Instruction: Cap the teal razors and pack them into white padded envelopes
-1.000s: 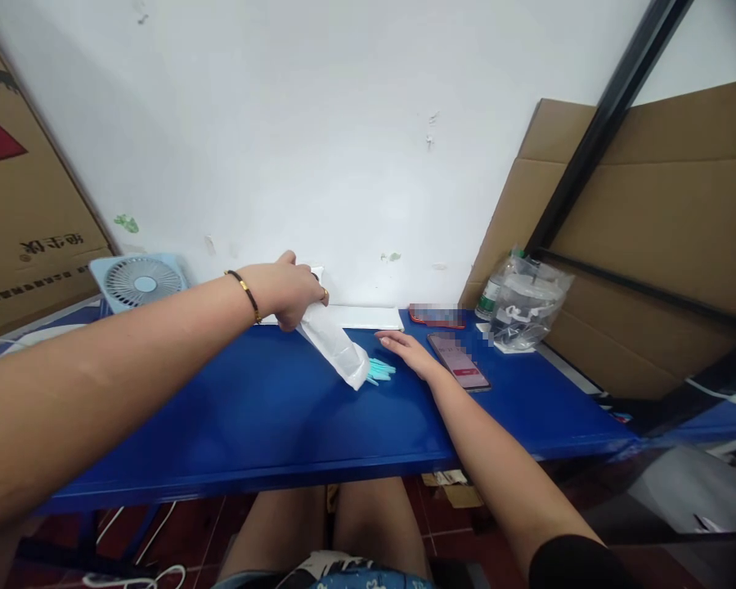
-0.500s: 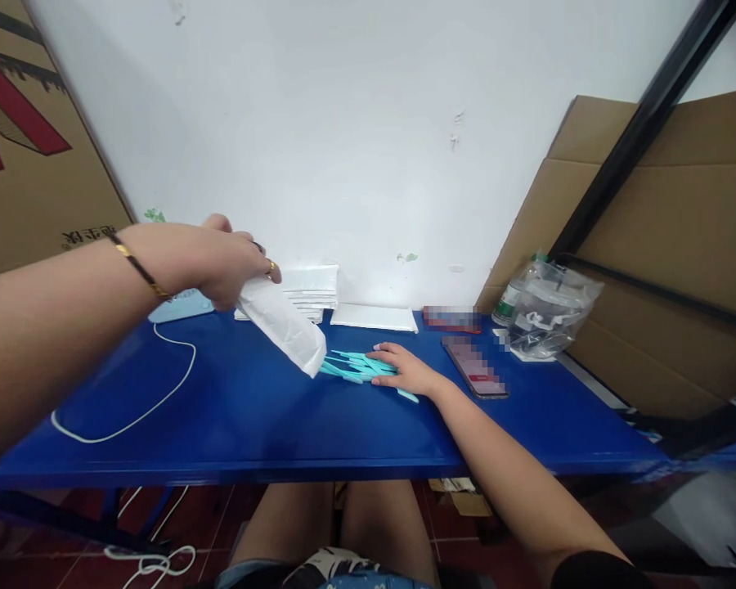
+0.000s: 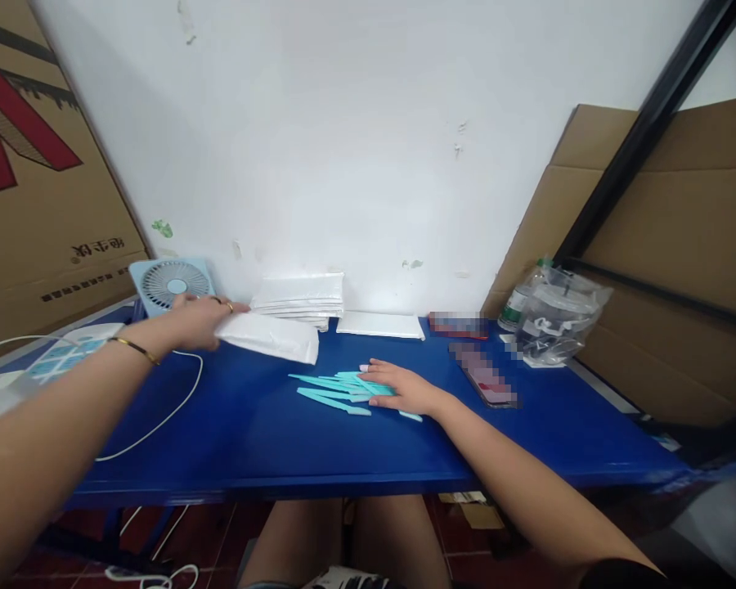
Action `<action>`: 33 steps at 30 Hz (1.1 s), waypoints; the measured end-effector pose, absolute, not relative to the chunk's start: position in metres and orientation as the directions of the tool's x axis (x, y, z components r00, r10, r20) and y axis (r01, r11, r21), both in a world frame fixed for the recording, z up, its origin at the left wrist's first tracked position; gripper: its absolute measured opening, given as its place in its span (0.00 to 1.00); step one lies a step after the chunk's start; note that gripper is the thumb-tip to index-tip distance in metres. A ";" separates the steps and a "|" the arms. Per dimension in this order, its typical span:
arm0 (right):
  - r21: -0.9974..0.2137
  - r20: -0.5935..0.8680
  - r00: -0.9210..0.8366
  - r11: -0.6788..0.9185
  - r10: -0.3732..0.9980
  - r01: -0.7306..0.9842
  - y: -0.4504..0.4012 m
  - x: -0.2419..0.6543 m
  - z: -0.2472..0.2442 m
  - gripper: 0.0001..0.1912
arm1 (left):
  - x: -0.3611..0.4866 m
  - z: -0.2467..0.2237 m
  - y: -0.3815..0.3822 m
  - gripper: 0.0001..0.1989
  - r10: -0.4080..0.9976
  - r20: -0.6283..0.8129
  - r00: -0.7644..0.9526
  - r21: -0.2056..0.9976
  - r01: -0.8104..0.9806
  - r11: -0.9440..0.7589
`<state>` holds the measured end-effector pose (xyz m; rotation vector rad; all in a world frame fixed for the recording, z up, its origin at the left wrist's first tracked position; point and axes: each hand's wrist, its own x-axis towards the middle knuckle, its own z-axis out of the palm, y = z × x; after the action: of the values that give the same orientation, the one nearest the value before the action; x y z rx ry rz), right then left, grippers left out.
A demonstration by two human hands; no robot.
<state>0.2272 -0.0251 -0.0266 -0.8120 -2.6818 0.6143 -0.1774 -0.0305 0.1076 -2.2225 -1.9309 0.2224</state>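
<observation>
1. left hand [image 3: 204, 321]: it's got one end of the white pouch [image 3: 273, 338] pinched, fingers closed on it. can't really see the fingertips tho, they're kinda hidden and a bit blurry.
2. the pouch lies sort of sideways, free end pointing toward the middle of the blue table [image 3: 239, 442], just in front of the stack of white packets [image 3: 300, 298].
3. right hand [image 3: 405, 389]: palm down, fingers open and a little bent, resting over the turquoise sticks [image 3: 326, 396]. doesn't look like it's gripping any.
4. those sticks are in a loose, messy pile on the table, some poking out past the fingertips, one peeking out below the hand.
5. a flat white packet [image 3: 380, 325] sits beside the stack, by the wall [image 3: 368, 164].
6. blue fan [image 3: 175, 285] is just behind the left hand, with a white cable [image 3: 181, 405] curving across the table nearby.
7. past the right hand there's a phone [image 3: 483, 376] lying flat, then a bottle [image 3: 516, 307] next to a clear plastic bag [image 3: 557, 319].
</observation>
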 end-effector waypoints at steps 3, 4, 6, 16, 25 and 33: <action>-0.475 0.213 -0.773 0.755 0.597 0.453 -0.025 0.226 -0.018 0.27 | -0.162 0.068 -0.028 0.47 0.980 0.097 0.174 -0.192 0.969 -0.154; -0.484 0.260 -0.731 0.740 0.631 0.467 -0.023 0.230 -0.014 0.25 | -0.151 0.058 -0.030 0.47 0.972 0.116 0.204 -0.148 0.971 -0.186; -0.515 0.318 -0.625 0.683 0.713 0.517 -0.014 0.241 -0.005 0.20 | -0.120 0.041 -0.040 0.43 0.920 0.088 0.382 -0.009 0.924 -0.383; -0.510 -0.107 -0.687 0.553 0.719 0.659 0.031 0.241 0.008 0.07 | -0.010 -0.004 -0.080 0.35 0.605 0.007 0.797 0.301 0.575 -0.761; -0.698 0.030 -0.625 0.464 0.780 0.545 0.031 0.238 -0.011 0.07 | 0.009 0.003 -0.016 0.16 0.809 0.223 0.544 0.231 0.777 -0.586; -0.797 0.025 -0.557 0.353 0.830 0.490 0.041 0.243 -0.016 0.06 | 0.006 -0.010 0.023 0.13 0.883 0.103 0.458 0.402 0.793 -0.458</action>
<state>0.2432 0.0410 -0.0165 -1.1524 -2.1925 1.0720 0.0061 0.0234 -0.0101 -2.9273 -1.7355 -0.5226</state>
